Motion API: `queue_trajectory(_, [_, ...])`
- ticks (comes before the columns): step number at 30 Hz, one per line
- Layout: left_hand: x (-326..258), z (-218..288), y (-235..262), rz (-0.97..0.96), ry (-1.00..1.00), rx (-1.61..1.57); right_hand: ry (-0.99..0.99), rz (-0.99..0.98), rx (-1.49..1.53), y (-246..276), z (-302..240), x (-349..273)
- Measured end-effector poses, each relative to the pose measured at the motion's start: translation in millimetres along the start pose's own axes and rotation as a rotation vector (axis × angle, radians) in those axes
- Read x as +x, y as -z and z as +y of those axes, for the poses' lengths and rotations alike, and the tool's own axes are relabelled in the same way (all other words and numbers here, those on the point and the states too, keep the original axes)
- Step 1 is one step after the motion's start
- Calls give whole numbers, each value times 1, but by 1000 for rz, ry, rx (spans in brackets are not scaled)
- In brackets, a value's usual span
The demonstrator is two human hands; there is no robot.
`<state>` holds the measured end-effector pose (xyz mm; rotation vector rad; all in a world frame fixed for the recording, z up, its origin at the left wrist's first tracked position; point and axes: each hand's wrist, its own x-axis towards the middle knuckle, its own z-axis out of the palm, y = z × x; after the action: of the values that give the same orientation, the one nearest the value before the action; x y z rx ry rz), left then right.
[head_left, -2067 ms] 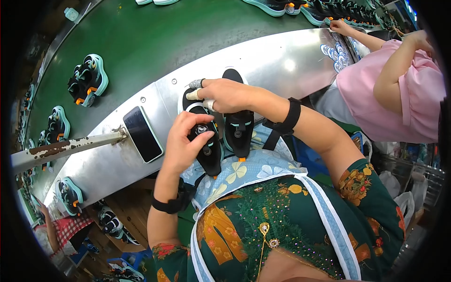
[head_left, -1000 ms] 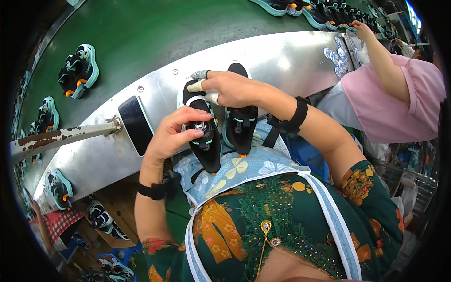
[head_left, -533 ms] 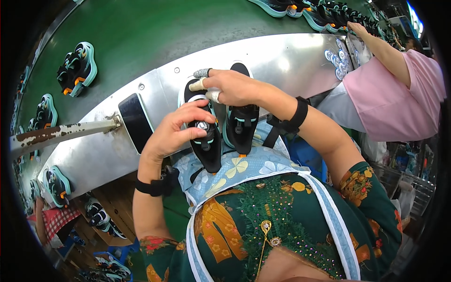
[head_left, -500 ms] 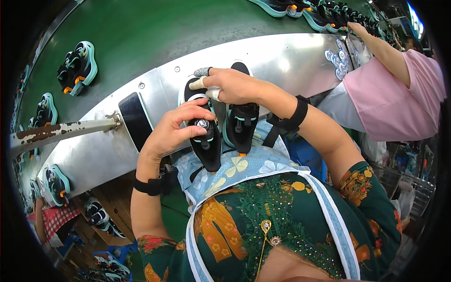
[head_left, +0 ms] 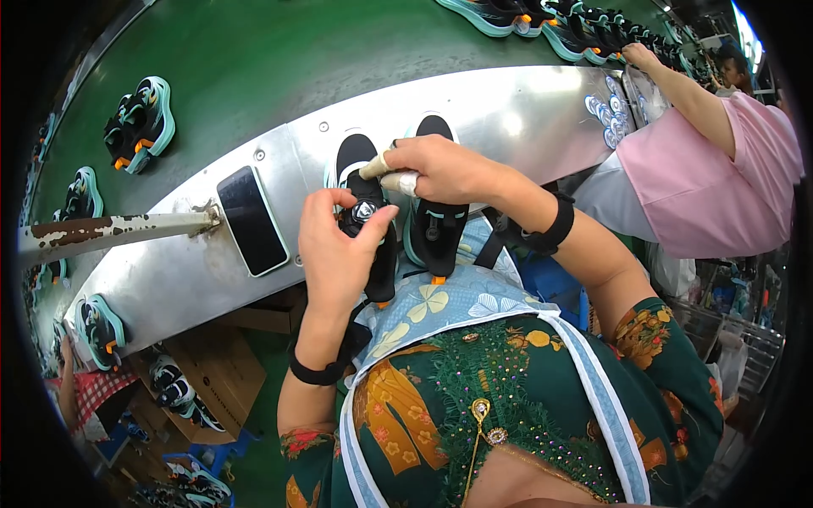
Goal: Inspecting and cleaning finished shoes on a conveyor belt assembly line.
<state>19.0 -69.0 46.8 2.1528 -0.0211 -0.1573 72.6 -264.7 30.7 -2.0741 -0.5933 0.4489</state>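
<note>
Two black shoes with mint-green soles, the left shoe [head_left: 385, 271] and the right shoe [head_left: 435, 241], stand side by side with their toes toward me. The near ends rest against my blue apron [head_left: 423, 313]. On the left shoe's upper sits a round black dial [head_left: 364, 212] with a silver centre. My left hand [head_left: 334, 245] pinches it between thumb and fingers. My right hand [head_left: 440, 169], with pale coverings on some fingertips, is closed over the left shoe's opening, fingers pressed at its tongue and collar. Its palm side is hidden and covers part of the right shoe.
A phone [head_left: 252, 222] lies on the metal ledge [head_left: 313, 152], by a rusty bar [head_left: 118, 233]. Green belt [head_left: 254, 59] beyond carries more shoes [head_left: 140, 124]. Round stickers [head_left: 610, 110] lie near a co-worker in pink [head_left: 711, 178]. Below left is a cardboard box [head_left: 220, 381].
My left hand has turned more upright and moved slightly right, its thumb now at the dial's right side. My right hand has shifted slightly right and down, its fingers drawn in.
</note>
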Motion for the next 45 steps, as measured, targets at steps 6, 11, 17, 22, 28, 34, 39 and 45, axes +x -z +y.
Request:
queue_trajectory(6, [3, -2, 7, -96, 27, -32, -18, -27, -17, 1, 6, 4])
queue_trajectory(11, [19, -28, 8, -241, -54, -208, -21, -25, -20, 2, 8, 4])
queue_trajectory(17, [34, -44, 26, -570, -282, -89, -57, -85, 4, 4, 10, 7])
queue_trajectory(22, [-2, -57, 27, -413, -85, -291, 23, -117, 124, 4, -27, -7])
queue_trajectory(28, [-20, -60, -25, -171, -67, -157, 148, 73, -142, -36, -23, -16])
queue_trajectory(34, [-19, -50, -25, -128, -97, -33, 95, 320, -321, -43, -25, -17])
queue_trajectory(39, [-55, -22, 22, -110, -323, 129, -11, 320, 110, 43, 0, -47])
queue_trajectory(45, [-63, -16, 11, -45, -75, -59, 52, 172, -14, 22, -13, -46])
